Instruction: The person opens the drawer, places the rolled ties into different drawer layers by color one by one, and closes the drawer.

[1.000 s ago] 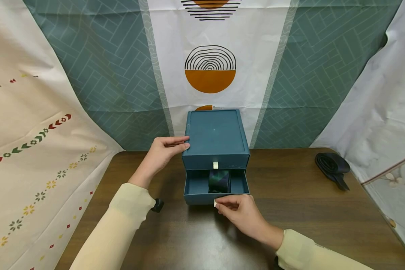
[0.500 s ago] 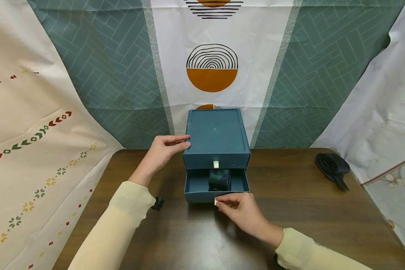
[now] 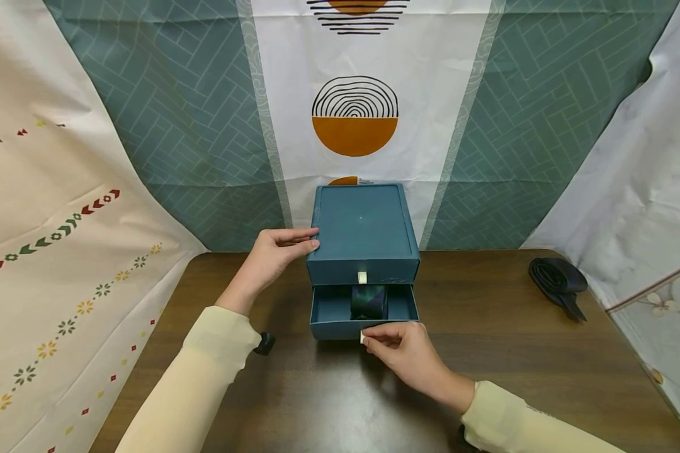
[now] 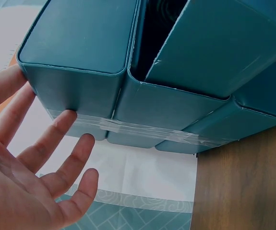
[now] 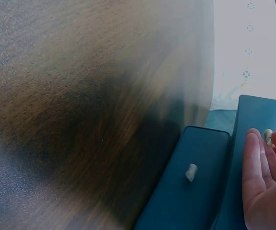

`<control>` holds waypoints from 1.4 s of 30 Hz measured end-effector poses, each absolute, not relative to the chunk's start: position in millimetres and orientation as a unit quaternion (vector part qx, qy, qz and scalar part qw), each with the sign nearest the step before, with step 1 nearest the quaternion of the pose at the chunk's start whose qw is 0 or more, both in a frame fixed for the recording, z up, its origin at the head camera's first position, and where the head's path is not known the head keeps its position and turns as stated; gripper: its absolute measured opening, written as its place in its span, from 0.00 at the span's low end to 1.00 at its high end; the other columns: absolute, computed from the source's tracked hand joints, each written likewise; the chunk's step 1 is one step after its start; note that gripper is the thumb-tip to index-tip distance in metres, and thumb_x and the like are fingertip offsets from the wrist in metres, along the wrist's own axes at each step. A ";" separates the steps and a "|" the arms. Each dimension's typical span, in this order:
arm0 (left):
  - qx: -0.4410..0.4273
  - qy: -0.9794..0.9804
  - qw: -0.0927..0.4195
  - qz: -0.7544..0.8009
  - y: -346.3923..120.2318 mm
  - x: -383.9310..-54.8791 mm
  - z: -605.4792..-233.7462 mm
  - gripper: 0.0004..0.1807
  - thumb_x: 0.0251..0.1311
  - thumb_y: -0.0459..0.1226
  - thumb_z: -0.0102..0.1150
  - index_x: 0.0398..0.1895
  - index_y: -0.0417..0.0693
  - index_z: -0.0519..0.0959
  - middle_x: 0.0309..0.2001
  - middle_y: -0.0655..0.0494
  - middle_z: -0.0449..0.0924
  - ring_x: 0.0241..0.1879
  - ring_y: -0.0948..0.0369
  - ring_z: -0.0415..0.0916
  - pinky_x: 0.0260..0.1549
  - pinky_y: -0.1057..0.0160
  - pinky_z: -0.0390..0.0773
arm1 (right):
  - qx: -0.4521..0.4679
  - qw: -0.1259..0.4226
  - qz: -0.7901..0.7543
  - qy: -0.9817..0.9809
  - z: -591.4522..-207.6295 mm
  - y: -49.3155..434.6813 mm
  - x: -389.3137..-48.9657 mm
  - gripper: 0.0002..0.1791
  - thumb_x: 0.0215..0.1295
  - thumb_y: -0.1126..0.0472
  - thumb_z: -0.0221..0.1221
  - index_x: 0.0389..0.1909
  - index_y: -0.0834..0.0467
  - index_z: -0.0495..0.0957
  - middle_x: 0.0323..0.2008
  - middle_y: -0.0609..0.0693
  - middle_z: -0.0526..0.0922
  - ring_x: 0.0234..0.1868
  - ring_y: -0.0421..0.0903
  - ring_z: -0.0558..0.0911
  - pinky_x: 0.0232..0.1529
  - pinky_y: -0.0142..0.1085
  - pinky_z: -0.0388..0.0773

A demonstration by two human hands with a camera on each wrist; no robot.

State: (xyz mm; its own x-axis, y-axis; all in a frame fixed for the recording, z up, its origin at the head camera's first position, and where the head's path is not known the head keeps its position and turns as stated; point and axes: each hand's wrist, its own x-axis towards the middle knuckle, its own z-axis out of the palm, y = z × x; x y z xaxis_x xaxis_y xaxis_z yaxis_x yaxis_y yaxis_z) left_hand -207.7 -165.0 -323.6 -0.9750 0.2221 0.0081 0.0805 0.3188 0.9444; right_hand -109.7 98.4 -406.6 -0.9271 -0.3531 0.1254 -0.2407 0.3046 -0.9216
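Note:
A teal drawer cabinet (image 3: 362, 226) stands on the table, one drawer (image 3: 334, 331) pulled partly out. Inside that drawer lies a dark green and navy rolled necktie (image 3: 368, 303). My right hand (image 3: 405, 355) pinches the drawer's small cream pull tab (image 5: 268, 137) between thumb and fingers. My left hand (image 3: 269, 261) rests against the cabinet's left side near its top edge. In the left wrist view, the fingers (image 4: 46, 148) are spread and only lightly bent, with some off the surface.
Another dark rolled tie (image 3: 558, 277), its tail out, lies at the table's right. Below the pulled drawer is another closed drawer (image 5: 181, 191) with its own tab (image 5: 191, 172). Clear tape (image 4: 147, 132) runs across the cabinet's side. Patterned cloth (image 3: 192, 126) hangs behind.
The drawer has slid in very slightly, with my right hand still on its tab. My left hand keeps its place on the cabinet.

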 end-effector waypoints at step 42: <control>0.083 0.813 0.064 0.573 -162.8 -205.1 -322.5 0.21 0.59 0.44 0.61 0.57 0.52 0.78 0.56 0.55 0.78 0.59 0.60 0.70 0.59 0.55 0.71 | -0.205 0.011 -0.554 0.807 -446.1 102.6 -143.2 0.08 0.56 0.61 0.66 0.37 0.53 0.87 0.35 0.42 0.87 0.32 0.36 0.85 0.33 0.29 0.82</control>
